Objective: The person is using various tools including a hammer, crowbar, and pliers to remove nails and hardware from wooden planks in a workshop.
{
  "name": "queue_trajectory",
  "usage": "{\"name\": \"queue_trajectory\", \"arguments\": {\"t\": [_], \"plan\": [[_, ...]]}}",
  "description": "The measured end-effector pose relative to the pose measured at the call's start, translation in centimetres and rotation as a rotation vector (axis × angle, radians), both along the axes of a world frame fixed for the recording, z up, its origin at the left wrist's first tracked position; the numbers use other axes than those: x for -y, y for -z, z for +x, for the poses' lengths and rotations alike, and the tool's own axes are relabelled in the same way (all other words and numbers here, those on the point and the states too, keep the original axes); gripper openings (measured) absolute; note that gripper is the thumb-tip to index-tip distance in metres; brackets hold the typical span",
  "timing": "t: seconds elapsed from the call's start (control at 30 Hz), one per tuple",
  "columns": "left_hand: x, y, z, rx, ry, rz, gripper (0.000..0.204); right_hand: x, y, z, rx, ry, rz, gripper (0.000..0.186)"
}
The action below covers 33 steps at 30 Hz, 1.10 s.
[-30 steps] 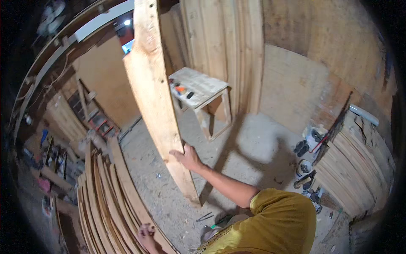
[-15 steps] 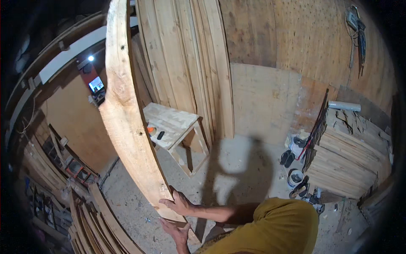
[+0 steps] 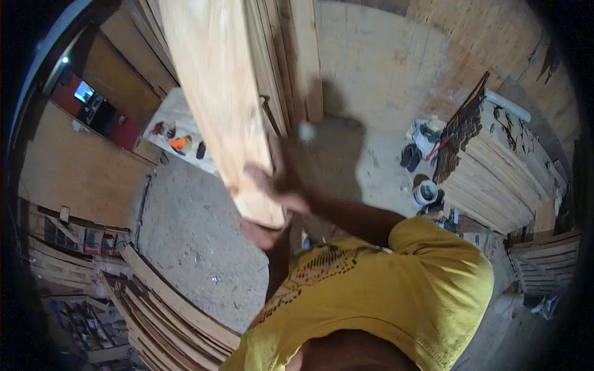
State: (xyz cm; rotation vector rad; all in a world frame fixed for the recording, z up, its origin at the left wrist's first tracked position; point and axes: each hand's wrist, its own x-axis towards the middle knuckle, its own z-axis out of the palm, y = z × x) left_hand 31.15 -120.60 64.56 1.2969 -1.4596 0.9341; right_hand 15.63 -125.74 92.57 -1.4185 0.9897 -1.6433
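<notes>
A long pale wooden plank (image 3: 216, 86) with a few knots reaches from my hands up past the top edge of the head view, its near end close to my chest. My right hand (image 3: 278, 179) grips the plank's right edge near that end, thumb lying over the broad face. Under the end sits my left hand (image 3: 263, 235), closed around its lower edge; most of its fingers are hidden behind the wood. The plank's far end is out of view.
A small wooden table (image 3: 179, 117) with an orange object (image 3: 180, 144) stands behind the plank. Tall boards (image 3: 306, 62) lean on the wall. Stacked boards (image 3: 489, 176), a bucket (image 3: 426, 192) and dark slippers (image 3: 409, 157) are at right. More boards (image 3: 173, 318) lie lower left.
The view has shifted, showing more of my yellow shirt. The plank's near end and both hands are higher in the picture, and the plank looks nearer and wider. Both hands still hold it.
</notes>
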Motion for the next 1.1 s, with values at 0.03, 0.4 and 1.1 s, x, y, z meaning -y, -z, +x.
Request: {"name": "queue_trajectory", "arguments": {"t": [0.03, 0.4, 1.1], "plan": [[2.0, -1.7, -1.8, -0.15, 0.171, 0.239, 0.128, 2.6, -2.0, -2.9, -0.324, 0.182, -0.253, 0.077], [20.8, -14.5, -13.4, -0.578, 0.595, 0.804, 0.079, 27.9, -11.9, -26.8, -0.401, 0.614, -0.576, 0.057], [31.5, 2.2, -11.9, -0.785, -0.135, 0.95, 0.053, 81.9, 1.0, -54.0, -0.96, 1.25, -0.41, 0.057]]}}
